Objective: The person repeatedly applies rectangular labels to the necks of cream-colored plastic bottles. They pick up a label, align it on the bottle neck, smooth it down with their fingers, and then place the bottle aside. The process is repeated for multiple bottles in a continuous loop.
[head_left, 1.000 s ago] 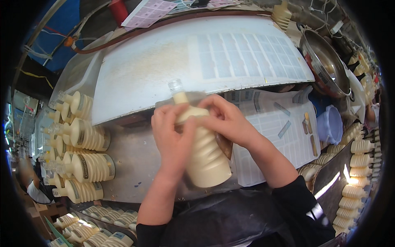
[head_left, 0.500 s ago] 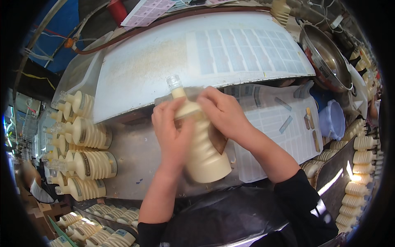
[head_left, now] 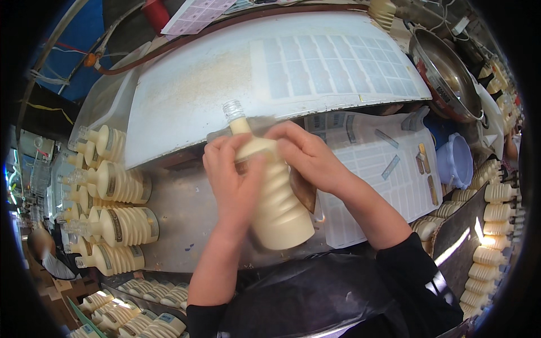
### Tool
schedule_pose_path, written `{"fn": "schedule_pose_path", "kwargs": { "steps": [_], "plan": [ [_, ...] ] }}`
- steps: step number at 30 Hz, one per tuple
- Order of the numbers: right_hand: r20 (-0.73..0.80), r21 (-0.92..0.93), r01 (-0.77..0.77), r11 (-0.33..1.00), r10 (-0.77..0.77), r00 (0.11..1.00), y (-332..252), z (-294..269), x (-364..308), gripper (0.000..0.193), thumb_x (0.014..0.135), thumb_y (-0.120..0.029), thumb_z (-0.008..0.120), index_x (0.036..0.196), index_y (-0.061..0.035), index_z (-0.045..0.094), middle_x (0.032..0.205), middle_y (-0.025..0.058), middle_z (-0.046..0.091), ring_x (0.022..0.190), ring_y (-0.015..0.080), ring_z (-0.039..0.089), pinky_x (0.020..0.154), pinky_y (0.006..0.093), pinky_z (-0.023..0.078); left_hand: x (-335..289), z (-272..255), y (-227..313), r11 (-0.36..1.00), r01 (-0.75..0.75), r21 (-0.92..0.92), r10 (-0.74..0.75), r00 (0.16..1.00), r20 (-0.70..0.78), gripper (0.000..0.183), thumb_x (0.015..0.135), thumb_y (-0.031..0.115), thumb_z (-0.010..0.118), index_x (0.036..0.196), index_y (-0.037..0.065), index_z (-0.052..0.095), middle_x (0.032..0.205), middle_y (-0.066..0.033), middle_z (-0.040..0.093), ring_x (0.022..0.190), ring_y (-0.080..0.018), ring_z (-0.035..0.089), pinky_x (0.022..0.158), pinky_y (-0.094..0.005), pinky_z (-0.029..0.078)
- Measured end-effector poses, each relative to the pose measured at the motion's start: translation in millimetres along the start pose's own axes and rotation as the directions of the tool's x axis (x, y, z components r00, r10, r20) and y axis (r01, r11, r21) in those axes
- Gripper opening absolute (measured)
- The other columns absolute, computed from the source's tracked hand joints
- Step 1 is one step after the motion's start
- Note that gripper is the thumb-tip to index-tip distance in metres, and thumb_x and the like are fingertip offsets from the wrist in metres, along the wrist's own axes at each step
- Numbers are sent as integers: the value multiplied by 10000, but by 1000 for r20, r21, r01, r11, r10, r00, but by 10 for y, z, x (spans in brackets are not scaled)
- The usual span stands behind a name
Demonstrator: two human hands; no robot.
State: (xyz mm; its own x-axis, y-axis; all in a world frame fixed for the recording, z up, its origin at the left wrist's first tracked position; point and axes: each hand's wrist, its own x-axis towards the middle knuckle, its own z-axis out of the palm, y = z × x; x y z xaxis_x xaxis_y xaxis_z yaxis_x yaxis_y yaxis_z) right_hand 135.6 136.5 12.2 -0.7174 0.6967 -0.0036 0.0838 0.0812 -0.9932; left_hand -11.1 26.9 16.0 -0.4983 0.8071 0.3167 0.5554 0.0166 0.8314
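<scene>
The bottle [head_left: 270,191] lies between my two hands over the worktop [head_left: 180,225], its long axis running from the uncapped clear neck at the far upper left to the broad base near my body at lower right; I cannot tell whether the base rests on the worktop or is held just clear of it. My left hand [head_left: 231,180] is wrapped along its left flank, fingers closed on the ribbed body. My right hand [head_left: 307,158] grips the shoulder from the right, fingers curled over the upper ribs and touching the left hand's fingertips. Both hands are equally near; the neck points away from both, beyond the fingertips. The bottle is cream-coloured, ribbed, filled nearly to the thread, with no cap on. A brown label [head_left: 301,188] shows on its right side, under my right wrist. Past it, to the right, a sheet of peel-off labels [head_left: 383,186] lies flat. Ahead is a pale tilted board [head_left: 270,73]. To the left, matching filled bottles [head_left: 121,225] lie on their sides in rows. At far right stand a blue cup [head_left: 456,160] and a metal bowl [head_left: 445,73].
</scene>
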Motion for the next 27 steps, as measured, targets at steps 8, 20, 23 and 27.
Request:
{"fn": "schedule_pose_path", "kwargs": {
  "steps": [8, 20, 23, 27],
  "plan": [
    [-17, -122, 0, 992, -2, 1000, -91, 39, -79, 332, 1002, -247, 635, 1260, -43, 587, 848, 42, 613, 764, 100, 569, 694, 281, 474, 46, 11, 101, 998, 48, 34, -49, 999, 8, 279, 883, 199, 702, 1134, 81, 672, 1182, -130, 505, 1159, -320, 459, 1037, -435, 385],
    [-37, -333, -116, 936, 110, 993, -410, 51, 11, 378, 911, -364, 650, 1124, -61, 579, 784, 137, 662, 728, 312, 657, 679, 436, 492, 21, -1, -34, 996, 49, -70, -49, 999, 0, 241, 960, 147, 584, 1164, 65, 681, 1186, -134, 514, 1167, -301, 459, 1062, -412, 363],
    [-13, -187, -131, 974, 131, 991, -292, 24, 23, 377, 923, -330, 668, 1169, -52, 601, 750, 43, 566, 700, 163, 551, 643, 358, 448, 8, -14, -4, 999, 6, -42, -6, 1000, 5, 286, 945, 158, 587, 1202, 62, 667, 1204, -138, 512, 1182, -306, 455, 1078, -411, 352],
    [-22, -59, 36, 998, -37, 999, -73, -1, 71, 285, 990, -247, 609, 1193, -47, 599, 892, 37, 610, 825, 103, 557, 751, 287, 468, 5, -42, -48, 999, -16, -51, 18, 999, 38, 322, 938, 176, 602, 1234, 61, 654, 1230, -142, 501, 1196, -313, 448, 1086, -419, 344]
  ]
}}
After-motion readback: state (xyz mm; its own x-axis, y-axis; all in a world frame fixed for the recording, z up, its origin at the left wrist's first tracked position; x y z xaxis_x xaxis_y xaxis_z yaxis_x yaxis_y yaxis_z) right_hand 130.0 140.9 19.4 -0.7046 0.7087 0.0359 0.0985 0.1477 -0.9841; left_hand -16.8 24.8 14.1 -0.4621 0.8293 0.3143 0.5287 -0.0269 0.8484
